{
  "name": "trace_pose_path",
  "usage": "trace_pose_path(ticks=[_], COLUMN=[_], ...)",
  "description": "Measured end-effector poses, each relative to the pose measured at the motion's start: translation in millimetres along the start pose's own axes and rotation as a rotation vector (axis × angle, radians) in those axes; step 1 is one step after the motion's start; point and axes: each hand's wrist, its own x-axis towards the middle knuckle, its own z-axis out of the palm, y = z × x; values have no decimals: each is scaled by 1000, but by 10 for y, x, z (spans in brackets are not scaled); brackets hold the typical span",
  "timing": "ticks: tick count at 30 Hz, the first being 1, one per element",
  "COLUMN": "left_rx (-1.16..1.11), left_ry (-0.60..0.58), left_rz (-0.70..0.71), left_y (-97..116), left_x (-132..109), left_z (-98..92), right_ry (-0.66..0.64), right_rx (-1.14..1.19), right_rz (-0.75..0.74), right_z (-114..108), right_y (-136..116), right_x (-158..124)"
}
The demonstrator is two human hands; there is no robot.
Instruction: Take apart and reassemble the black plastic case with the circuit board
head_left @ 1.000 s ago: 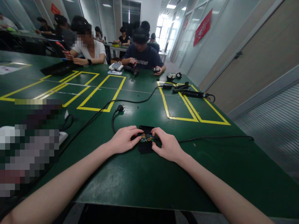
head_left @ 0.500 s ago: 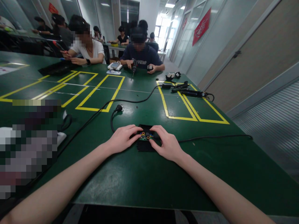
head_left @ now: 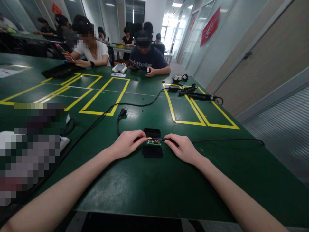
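Note:
A small green circuit board (head_left: 154, 141) with copper coils and coloured wires sits between two black plastic case halves, the far one (head_left: 152, 132) and the near one (head_left: 152, 151). At the board's left end, my left hand (head_left: 129, 143) is closed in a pinch, apparently on the black power cable (head_left: 117, 124), whose plug (head_left: 123, 112) lies beyond it. The grip itself is mostly hidden by my fingers. My right hand (head_left: 182, 148) pinches a second black cable (head_left: 217, 140) just right of the board; this cable trails off to the right across the table.
Yellow tape rectangles mark the green table (head_left: 116, 190). A long black cord (head_left: 135, 105) crosses it to a hair-straightener-like tool (head_left: 200, 96) at far right. Blurred-out items (head_left: 31, 161) lie at left. Across the table, one person holds a drill (head_left: 134, 63); another works above a black tray (head_left: 60, 70).
My right hand has moved right, off the case and board, onto the cable. More of the board and both case halves now show. My left hand's fingers have closed together.

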Motion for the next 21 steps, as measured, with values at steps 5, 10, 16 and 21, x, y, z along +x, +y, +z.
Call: trace_pose_path(ticks=[5, 10, 16, 21], left_rx=[-7, -46, -101, -90], left_ry=[2, -8, -57, -99], left_rz=[9, 18, 43, 20], left_y=[49, 88, 75, 79], left_x=[-25, -15, -40, -48], left_z=[-20, -27, -47, -48], right_ry=[-91, -111, -106, -114], right_rx=[41, 68, 48, 33], right_rz=[-59, -79, -102, -103], right_z=[-44, -67, -48, -21], right_y=[-23, -65, -67, -45], right_x=[-29, -43, -50, -60])
